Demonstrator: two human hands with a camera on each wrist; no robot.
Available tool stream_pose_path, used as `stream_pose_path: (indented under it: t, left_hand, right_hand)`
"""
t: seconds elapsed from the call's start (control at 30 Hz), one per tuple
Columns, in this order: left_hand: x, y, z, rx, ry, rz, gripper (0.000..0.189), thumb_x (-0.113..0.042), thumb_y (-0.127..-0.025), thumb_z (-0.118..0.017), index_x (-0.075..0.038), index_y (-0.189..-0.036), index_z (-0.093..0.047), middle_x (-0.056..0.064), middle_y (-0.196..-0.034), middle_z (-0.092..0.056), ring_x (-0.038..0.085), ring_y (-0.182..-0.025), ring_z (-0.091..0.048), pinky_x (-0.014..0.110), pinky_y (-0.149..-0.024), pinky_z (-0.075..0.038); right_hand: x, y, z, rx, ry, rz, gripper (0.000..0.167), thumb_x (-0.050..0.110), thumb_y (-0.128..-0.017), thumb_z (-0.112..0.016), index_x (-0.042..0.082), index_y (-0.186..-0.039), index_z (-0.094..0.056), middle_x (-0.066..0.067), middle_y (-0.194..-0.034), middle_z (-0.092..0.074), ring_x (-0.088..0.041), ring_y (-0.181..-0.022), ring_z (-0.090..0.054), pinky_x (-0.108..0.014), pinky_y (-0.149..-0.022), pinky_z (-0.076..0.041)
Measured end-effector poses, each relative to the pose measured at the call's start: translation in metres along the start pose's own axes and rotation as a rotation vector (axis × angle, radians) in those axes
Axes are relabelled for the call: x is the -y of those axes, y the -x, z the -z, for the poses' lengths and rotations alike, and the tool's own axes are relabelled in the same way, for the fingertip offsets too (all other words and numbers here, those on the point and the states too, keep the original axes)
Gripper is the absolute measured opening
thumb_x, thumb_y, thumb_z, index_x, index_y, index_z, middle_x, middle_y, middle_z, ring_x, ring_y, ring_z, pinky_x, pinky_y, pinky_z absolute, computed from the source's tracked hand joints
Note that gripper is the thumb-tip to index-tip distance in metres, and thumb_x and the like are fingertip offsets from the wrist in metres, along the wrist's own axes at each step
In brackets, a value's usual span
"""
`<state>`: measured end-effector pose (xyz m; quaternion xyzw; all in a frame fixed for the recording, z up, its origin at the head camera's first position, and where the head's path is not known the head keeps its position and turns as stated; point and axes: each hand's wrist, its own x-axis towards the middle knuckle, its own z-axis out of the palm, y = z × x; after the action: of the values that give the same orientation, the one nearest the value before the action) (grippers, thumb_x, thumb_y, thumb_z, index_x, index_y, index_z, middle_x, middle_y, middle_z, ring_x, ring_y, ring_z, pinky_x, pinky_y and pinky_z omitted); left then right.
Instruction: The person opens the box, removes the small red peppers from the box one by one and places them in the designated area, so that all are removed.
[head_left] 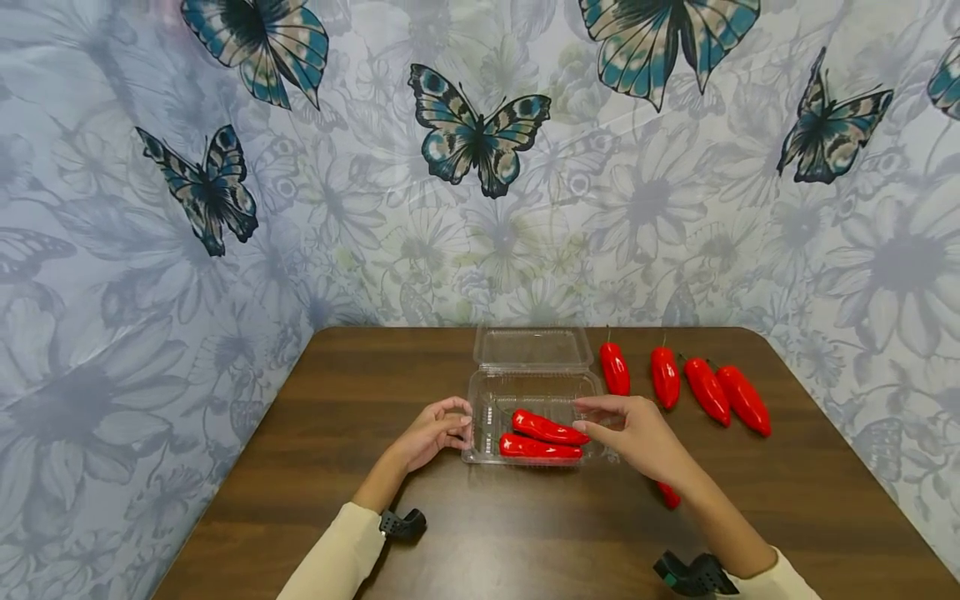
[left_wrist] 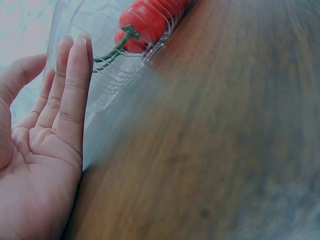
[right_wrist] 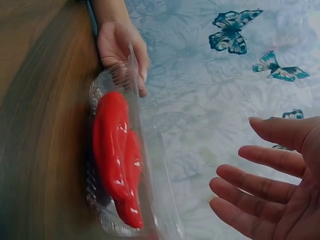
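Flanking two glossy red peppers (head_left: 541, 448) in a clear plastic box (head_left: 540, 385), our left hand (head_left: 431, 435) and right hand (head_left: 633, 432) hold thumbs apart from fingers.

We see a tray (head_left: 528, 385) of thin, clear, shiny plastic, its walls ribbed, and at its twelve o'clock a lid (head_left: 534, 348) of the same glossy plastic. The inner peppers (head_left: 540, 448) look smooth and highly glossy, as do the outer peppers (head_left: 706, 392) between two and three o'clock. Towards eight o'clock we see a matt cloth sleeve (head_left: 339, 550). The tabletop (head_left: 480, 542) shows wood grain with a soft sheen; the backdrop (head_left: 480, 250) looks like matt printed cloth.
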<state>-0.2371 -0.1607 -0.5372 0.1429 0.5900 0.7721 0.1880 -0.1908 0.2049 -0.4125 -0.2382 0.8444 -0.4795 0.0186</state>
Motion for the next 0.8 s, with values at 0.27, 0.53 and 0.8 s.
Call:
stream_pose_path:
  t: [0.27,0.53,0.8]
  left_hand:
    - [-0.001,-0.006,0.0,0.008,0.013,0.001,0.014,0.003,-0.103,-0.05,-0.006,-0.112,-0.055,0.005,-0.083,-0.068,0.015,-0.073,-0.069,0.034,-0.075,-0.062]
    - [-0.001,-0.007,-0.002,-0.005,0.024,0.002,0.012,0.002,-0.102,-0.051,-0.003,-0.113,-0.053,0.005,-0.083,-0.068,0.015,-0.073,-0.069,0.033,-0.073,-0.062]
    - [0.0,-0.008,-0.001,0.009,0.029,0.0,0.012,0.001,-0.102,-0.051,-0.001,-0.114,-0.052,0.005,-0.083,-0.068,0.015,-0.074,-0.069,0.032,-0.073,-0.062]
  right_hand:
    - [-0.011,-0.025,-0.008,0.083,-0.009,0.048,0.038,0.027,-0.09,-0.079,0.008,-0.123,-0.073,-0.005,-0.118,-0.073,-0.023,-0.1,-0.071,-0.038,-0.087,-0.06]
    - [-0.023,-0.042,-0.018,0.145,-0.017,0.074,0.039,0.025,-0.091,-0.078,0.005,-0.124,-0.071,-0.008,-0.117,-0.073,-0.021,-0.099,-0.07,-0.04,-0.088,-0.059]
    - [-0.038,-0.056,-0.028,0.193,0.0,0.089,0.04,0.023,-0.092,-0.076,0.001,-0.126,-0.069,-0.018,-0.12,-0.071,-0.023,-0.101,-0.069,-0.046,-0.09,-0.058]
